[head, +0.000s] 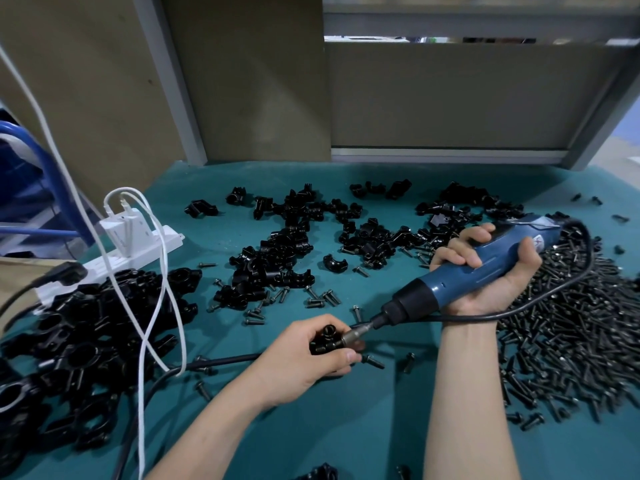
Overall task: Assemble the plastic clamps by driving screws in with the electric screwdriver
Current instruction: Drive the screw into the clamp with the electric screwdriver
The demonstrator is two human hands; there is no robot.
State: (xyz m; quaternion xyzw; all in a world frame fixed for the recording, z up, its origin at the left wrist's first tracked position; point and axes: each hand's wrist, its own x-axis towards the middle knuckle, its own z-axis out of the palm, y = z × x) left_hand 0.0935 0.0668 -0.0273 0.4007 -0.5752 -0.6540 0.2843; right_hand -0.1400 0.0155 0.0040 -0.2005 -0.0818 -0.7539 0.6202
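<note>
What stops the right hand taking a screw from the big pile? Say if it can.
Probably not yet: the right hand grips the electric screwdriver, so its fingers are full. The screw pile lies close beside it, so reach itself looks fine.

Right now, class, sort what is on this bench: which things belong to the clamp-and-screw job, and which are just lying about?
In the job:
- electric screwdriver, gripped by the right hand
- clamp, held in the left hand
- pile of screws
- loose clamp parts
- heap of clamps at the left

Lying about:
- white charger
- white cable
- blue cable
</note>
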